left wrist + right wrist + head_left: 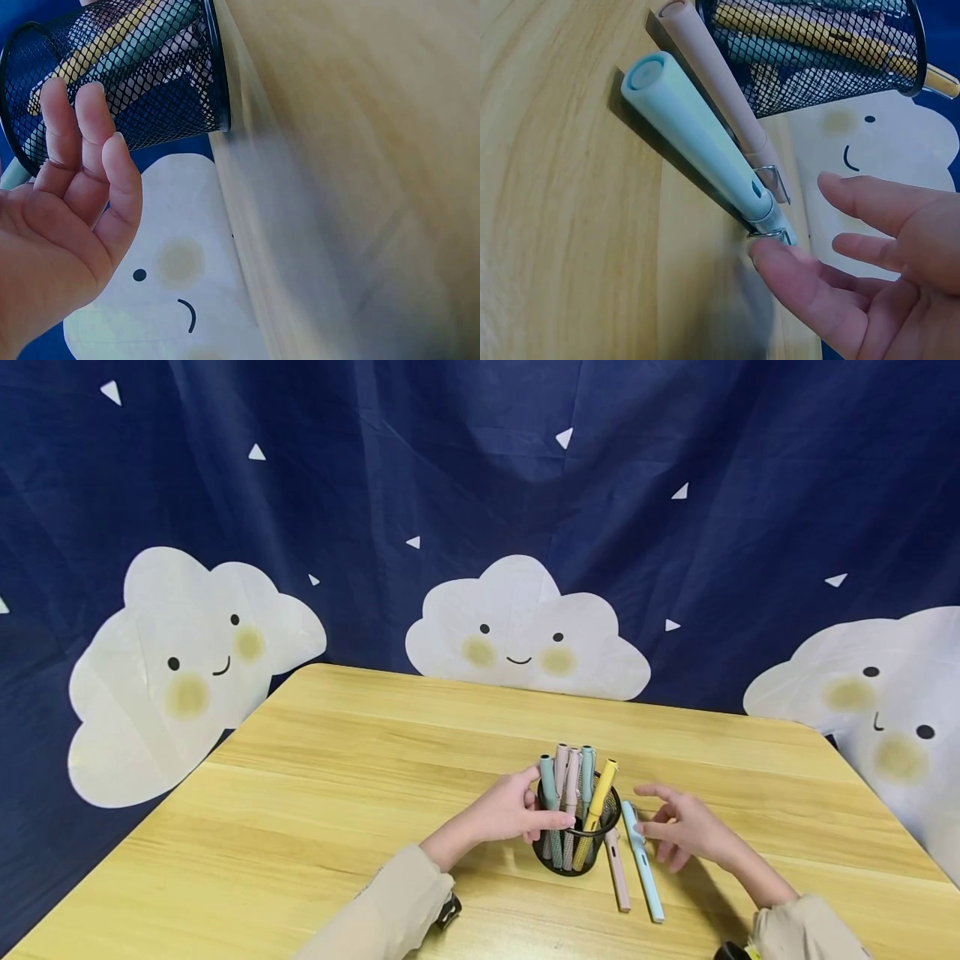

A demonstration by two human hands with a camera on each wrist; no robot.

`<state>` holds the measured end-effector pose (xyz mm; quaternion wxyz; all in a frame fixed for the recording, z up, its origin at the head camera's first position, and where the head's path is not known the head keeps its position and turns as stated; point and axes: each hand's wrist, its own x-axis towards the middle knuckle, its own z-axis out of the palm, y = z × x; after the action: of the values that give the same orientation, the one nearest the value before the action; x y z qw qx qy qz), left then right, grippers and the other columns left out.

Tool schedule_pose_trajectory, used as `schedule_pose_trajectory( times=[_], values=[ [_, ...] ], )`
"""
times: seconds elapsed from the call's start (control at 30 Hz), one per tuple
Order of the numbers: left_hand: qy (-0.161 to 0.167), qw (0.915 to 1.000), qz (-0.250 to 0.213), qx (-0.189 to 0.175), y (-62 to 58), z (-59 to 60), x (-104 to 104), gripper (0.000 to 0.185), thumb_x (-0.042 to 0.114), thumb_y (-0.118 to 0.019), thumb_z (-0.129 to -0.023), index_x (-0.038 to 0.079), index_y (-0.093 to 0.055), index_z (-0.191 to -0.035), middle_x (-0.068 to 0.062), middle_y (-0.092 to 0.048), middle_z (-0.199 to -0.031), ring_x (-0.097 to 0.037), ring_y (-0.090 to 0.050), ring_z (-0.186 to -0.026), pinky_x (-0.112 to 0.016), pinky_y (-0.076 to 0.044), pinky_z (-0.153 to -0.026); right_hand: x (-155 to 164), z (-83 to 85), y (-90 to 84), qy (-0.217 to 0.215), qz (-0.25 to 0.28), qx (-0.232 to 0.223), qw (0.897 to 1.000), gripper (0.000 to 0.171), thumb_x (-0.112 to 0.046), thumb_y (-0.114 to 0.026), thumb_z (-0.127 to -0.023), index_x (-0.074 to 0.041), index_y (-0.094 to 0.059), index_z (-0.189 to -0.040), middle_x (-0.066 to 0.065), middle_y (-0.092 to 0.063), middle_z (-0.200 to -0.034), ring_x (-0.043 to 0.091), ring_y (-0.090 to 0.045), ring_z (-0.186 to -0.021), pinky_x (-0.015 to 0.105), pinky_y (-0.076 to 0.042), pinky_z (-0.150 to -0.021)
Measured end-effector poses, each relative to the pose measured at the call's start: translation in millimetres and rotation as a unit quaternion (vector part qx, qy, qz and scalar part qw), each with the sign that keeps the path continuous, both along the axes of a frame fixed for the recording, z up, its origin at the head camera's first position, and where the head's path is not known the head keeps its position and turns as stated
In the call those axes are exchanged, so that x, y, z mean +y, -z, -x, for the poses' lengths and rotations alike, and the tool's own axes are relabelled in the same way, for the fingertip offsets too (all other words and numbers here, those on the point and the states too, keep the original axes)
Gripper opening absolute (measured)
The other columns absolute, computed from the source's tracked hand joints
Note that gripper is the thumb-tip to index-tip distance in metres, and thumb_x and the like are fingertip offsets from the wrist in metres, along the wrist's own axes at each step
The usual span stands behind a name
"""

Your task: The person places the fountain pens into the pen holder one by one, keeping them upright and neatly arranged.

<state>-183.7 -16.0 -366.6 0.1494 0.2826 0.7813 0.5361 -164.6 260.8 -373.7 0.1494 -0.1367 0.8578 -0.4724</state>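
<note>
A black mesh pen holder (567, 871) stands upright on the table with several pens in it, among them a yellow pen (602, 791) and a teal pen (549, 782). My left hand (501, 808) holds this holder by its left side, thumb across the front of the rim; in the left wrist view three fingers (96, 124) lie against the mesh. To the right of the holder lie a pink pen (618, 874) and a light blue pen (694, 135). My right hand (693, 828) is over the blue pen, fingers spread, thumb tip at its clip.
The wooden table (315, 777) reaches back to a dark blue curtain (480, 460) printed with white clouds. Dark wrist straps show at the cuffs of both beige sleeves (397, 897).
</note>
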Motion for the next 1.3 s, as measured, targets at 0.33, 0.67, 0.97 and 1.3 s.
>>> schedule_pose_trajectory(
  times=[0.33,0.67,0.97,1.3],
  values=[
    [-0.003,1.0000,0.002,-0.002,0.5,0.3,0.7,0.065,0.023,-0.071,-0.077,0.008,-0.039,-0.132,-0.008,-0.054,-0.051,-0.030,-0.058,-0.049,-0.042,-0.050,-0.051,2.5,-1.4,1.9,-0.021,0.004,-0.050,0.998,0.073,-0.014,-0.063,-0.084,0.009,-0.017,-0.135,0.015,-0.054,-0.072,0.030,-0.057,-0.051,0.042,-0.050,-0.044],
    [-0.008,0.9999,0.009,-0.003,0.8,0.0,1.1,0.072,0.023,-0.071,-0.078,0.006,-0.033,-0.137,-0.008,-0.053,-0.052,-0.034,-0.059,-0.052,-0.042,-0.050,-0.052,1.2,-2.8,1.8,-0.044,-0.007,-0.103,0.994,0.085,-0.020,-0.066,-0.082,0.001,-0.007,-0.139,0.016,-0.055,-0.067,0.027,-0.057,-0.045,0.042,-0.049,-0.041],
    [-0.009,0.9999,0.013,-0.005,-3.4,-3.0,0.3,0.068,0.019,-0.070,-0.079,0.002,-0.034,-0.135,-0.011,-0.052,-0.052,-0.039,-0.058,-0.055,-0.046,-0.049,-0.054,1.7,-2.0,3.0,-0.061,-0.006,-0.137,0.989,0.091,-0.019,-0.066,-0.082,0.000,0.002,-0.140,0.017,-0.058,-0.064,0.025,-0.058,-0.044,0.041,-0.049,-0.042],
    [0.000,1.0000,0.001,-0.009,0.0,-0.4,-0.3,0.080,0.025,-0.071,-0.077,0.003,-0.026,-0.139,-0.009,-0.052,-0.051,-0.033,-0.058,-0.051,-0.038,-0.051,-0.051,1.2,0.1,6.3,-0.058,0.006,-0.162,0.985,0.094,-0.019,-0.066,-0.082,-0.002,0.007,-0.140,0.017,-0.057,-0.059,0.021,-0.057,-0.042,0.040,-0.049,-0.042]
  ],
)
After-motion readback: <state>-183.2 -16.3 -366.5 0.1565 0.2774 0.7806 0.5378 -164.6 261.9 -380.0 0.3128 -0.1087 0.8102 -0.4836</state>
